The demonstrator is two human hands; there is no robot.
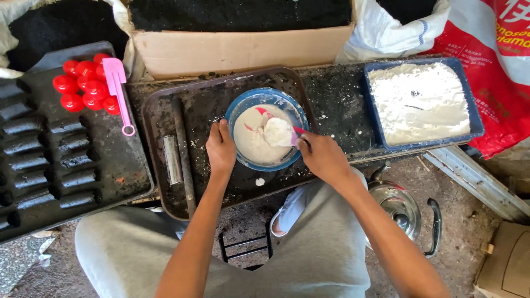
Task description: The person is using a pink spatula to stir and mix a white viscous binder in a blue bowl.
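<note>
A blue bowl (243, 107) of thick white paste sits on a dirty brown tray (160, 116). My left hand (221, 150) holds the bowl's near-left rim. My right hand (323, 157) grips a pink spatula (279, 131) whose blade, loaded with a lump of white paste, rests in the bowl. A metal rod and a short metal tube (172, 159) lie on the tray to the left of the bowl.
A blue tray of white powder (419, 102) stands at the right. Red balls (83, 85) and a pink spoon (118, 91) lie on a dark tray with several black rolls (77, 160). A cardboard box of dark soil (237, 33) sits behind. A metal kettle (400, 207) stands on the floor.
</note>
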